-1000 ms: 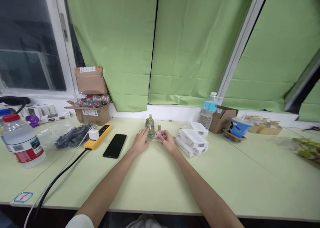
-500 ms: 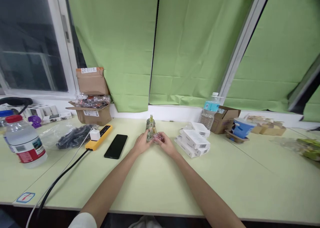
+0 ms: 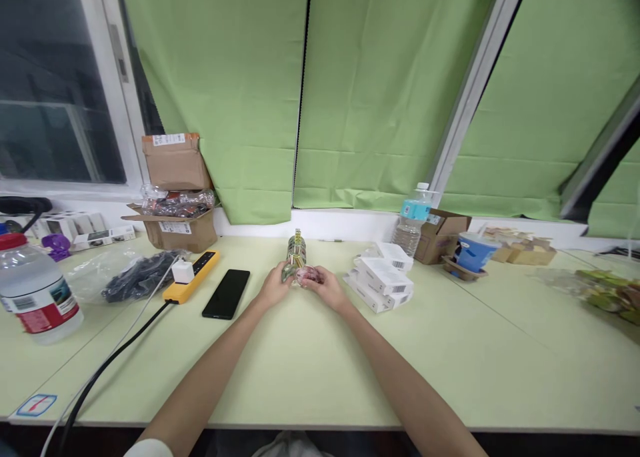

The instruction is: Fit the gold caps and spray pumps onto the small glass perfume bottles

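Observation:
Both my arms reach out to the middle of the pale green table (image 3: 310, 377). My left hand (image 3: 273, 287) is closed round a small glass bottle with a greenish body (image 3: 289, 271). My right hand (image 3: 325, 286) is closed round a small round pinkish bottle (image 3: 306, 274). The two hands and their bottles touch each other just above the tabletop. A third small bottle with a gold cap (image 3: 297, 246) stands upright on the table just behind them.
A black phone (image 3: 226, 293) and a yellow power strip (image 3: 191, 275) with a white plug lie to the left. White boxes (image 3: 383, 281) are stacked to the right. Water bottles (image 3: 33, 290), cardboard boxes (image 3: 175, 197) and a blue cup (image 3: 472, 252) ring the table.
My hands have closed round the two small bottles and drawn them together toward me. Earlier the pink bottle stood apart beside my right fingers.

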A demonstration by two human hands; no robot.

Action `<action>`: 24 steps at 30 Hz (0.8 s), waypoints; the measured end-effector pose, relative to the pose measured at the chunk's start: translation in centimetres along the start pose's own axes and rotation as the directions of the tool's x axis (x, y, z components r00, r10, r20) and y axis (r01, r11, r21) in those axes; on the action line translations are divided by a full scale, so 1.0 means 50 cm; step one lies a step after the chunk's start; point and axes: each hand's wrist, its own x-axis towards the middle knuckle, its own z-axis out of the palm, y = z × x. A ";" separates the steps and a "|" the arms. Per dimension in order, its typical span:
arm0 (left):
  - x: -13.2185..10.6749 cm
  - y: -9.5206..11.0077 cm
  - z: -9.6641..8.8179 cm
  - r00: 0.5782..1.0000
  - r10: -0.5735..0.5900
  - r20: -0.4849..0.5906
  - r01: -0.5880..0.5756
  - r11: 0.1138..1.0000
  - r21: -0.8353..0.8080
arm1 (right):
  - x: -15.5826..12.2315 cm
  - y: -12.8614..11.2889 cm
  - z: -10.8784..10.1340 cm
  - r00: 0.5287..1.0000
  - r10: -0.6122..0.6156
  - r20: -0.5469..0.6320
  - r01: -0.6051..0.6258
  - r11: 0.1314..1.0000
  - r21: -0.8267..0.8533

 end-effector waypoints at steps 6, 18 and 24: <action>-0.003 -0.001 -0.010 0.998 0.008 -0.061 -0.004 0.997 0.073 | 0.003 -0.009 -0.009 0.986 0.162 -0.036 -0.150 0.962 0.226; -0.016 0.026 -0.024 0.998 0.037 -0.057 -0.019 0.958 0.287 | -0.010 -0.037 -0.011 0.971 0.240 -0.006 -0.228 0.930 0.287; -0.019 0.034 -0.023 0.999 0.019 -0.038 -0.007 0.956 0.293 | -0.012 -0.043 -0.013 0.968 0.250 0.007 -0.240 0.924 0.298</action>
